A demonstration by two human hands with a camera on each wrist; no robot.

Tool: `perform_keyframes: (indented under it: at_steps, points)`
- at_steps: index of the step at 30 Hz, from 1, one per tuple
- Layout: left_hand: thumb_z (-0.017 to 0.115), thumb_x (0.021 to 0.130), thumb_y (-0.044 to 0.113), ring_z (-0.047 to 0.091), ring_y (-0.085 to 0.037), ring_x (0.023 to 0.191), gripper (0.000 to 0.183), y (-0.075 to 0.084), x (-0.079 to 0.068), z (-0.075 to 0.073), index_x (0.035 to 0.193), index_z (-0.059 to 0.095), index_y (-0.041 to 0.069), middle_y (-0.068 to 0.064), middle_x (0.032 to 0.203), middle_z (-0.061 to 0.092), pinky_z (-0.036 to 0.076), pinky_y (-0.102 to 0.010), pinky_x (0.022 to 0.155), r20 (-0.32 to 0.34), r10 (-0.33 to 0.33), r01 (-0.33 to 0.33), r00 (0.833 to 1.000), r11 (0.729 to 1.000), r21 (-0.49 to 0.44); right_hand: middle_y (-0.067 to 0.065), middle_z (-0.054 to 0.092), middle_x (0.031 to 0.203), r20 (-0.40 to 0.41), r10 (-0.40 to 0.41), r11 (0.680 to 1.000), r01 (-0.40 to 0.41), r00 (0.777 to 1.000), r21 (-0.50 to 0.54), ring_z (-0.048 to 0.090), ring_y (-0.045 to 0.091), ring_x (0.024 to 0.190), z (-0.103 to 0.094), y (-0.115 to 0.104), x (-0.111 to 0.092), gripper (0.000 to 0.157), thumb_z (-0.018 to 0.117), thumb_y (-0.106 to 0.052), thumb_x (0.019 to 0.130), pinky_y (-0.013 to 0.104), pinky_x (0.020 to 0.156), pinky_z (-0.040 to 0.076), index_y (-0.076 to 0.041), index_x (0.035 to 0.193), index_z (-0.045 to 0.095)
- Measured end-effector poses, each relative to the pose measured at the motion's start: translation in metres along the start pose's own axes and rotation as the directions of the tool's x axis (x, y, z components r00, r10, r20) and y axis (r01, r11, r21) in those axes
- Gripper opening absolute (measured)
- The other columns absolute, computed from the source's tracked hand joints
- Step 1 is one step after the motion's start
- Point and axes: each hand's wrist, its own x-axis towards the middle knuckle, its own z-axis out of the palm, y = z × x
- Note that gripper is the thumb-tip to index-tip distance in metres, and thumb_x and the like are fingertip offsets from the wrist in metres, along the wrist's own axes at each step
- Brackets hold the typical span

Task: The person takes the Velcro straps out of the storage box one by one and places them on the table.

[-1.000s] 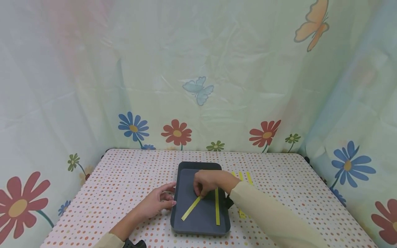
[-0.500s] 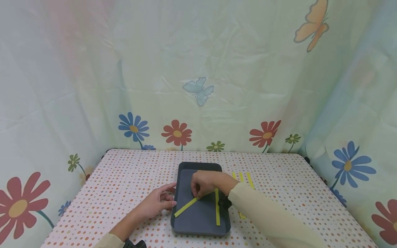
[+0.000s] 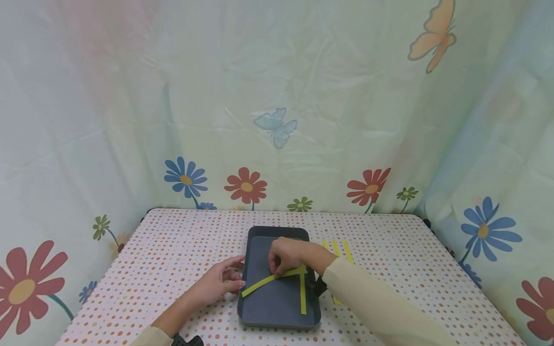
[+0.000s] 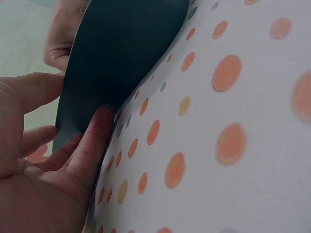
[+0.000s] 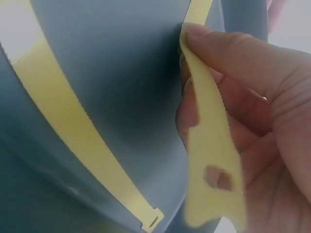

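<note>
A dark grey tray [image 3: 277, 307] lies on the table, its left wall touched by the fingers of my left hand [image 3: 216, 282]. In the left wrist view my thumb [image 4: 97, 141] rests against the outside of that wall. Over the tray, my right hand [image 3: 287, 253] pinches a yellow hook-and-loop cable tie [image 3: 258, 286] between thumb and fingers. Its slotted head [image 5: 209, 204] hangs free in the right wrist view, while its tail slants toward the tray's left side. Another yellow cable tie [image 3: 303, 298] lies lengthwise along the tray's right side.
Several more yellow cable ties [image 3: 348, 251] lie on the dotted tablecloth [image 3: 389, 269] right of the tray, partly hidden by my right forearm. A flowered curtain [image 3: 277, 163] hangs behind the table and on both sides.
The pinched cable tie has swung from a steep slant to a flatter one across the tray, its tail moving left and up. Its head now shows right of my right hand. My left hand stays put.
</note>
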Motion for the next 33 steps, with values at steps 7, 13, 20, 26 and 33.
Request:
perform_keyframes:
  at_steps: [7, 13, 20, 26, 33]
  points:
    - [0.071, 0.097, 0.016, 0.066, -0.020, 0.102, 0.072, 0.001, 0.001, 0.000, 0.158, 0.036, 0.005, -0.020, 0.146, 0.052, 0.058, -0.029, 0.079, -0.005, -0.003, 0.003, 1.000, 1.000, 0.004, -0.018, 0.071, 0.074, -0.016, 0.006, 0.999, -0.005, 1.000, 0.051, 0.064, -0.004, 0.069, 0.002, 0.003, -0.003, 0.011, 0.086, -0.015, 0.083, 0.017, 0.066, 0.054, -0.022, 0.077, 0.080]
    - [0.071, 0.098, 0.017, 0.066, -0.020, 0.102, 0.072, 0.001, 0.001, 0.000, 0.159, 0.035, 0.005, -0.021, 0.146, 0.051, 0.057, -0.029, 0.078, -0.003, -0.002, 0.002, 1.000, 1.000, 0.009, -0.017, 0.071, 0.074, -0.028, 0.002, 0.998, -0.001, 1.000, 0.062, 0.063, -0.003, 0.069, 0.003, 0.006, -0.006, 0.010, 0.086, -0.014, 0.083, 0.017, 0.067, 0.054, -0.021, 0.078, 0.081]
    - [0.071, 0.097, 0.015, 0.066, -0.020, 0.101, 0.072, 0.001, 0.001, 0.002, 0.159, 0.035, 0.005, -0.021, 0.146, 0.051, 0.057, -0.030, 0.078, -0.007, -0.003, 0.003, 1.000, 1.000, -0.001, -0.013, 0.074, 0.078, -0.030, 0.012, 0.994, -0.009, 0.999, 0.105, 0.064, -0.002, 0.070, 0.001, 0.005, -0.012, 0.005, 0.085, -0.013, 0.084, 0.018, 0.067, 0.054, -0.016, 0.083, 0.082]
    - [0.072, 0.097, 0.014, 0.066, -0.020, 0.100, 0.073, 0.000, 0.001, 0.001, 0.159, 0.034, 0.005, -0.021, 0.146, 0.051, 0.058, -0.031, 0.078, -0.007, 0.002, -0.002, 1.000, 1.000, -0.006, -0.008, 0.077, 0.081, -0.064, 0.045, 0.988, -0.035, 0.997, 0.148, 0.066, -0.002, 0.071, 0.000, 0.006, -0.017, 0.005, 0.084, -0.010, 0.085, 0.019, 0.067, 0.055, -0.014, 0.084, 0.082]
    - [0.072, 0.096, 0.015, 0.066, -0.020, 0.100, 0.074, 0.000, 0.001, 0.000, 0.159, 0.034, 0.005, -0.021, 0.146, 0.051, 0.059, -0.030, 0.081, -0.003, 0.006, -0.006, 1.000, 1.000, -0.016, -0.007, 0.076, 0.080, -0.106, 0.035, 0.977, -0.012, 0.994, 0.213, 0.068, 0.001, 0.072, 0.000, 0.008, -0.020, 0.007, 0.084, -0.008, 0.084, 0.020, 0.068, 0.056, -0.013, 0.083, 0.080]
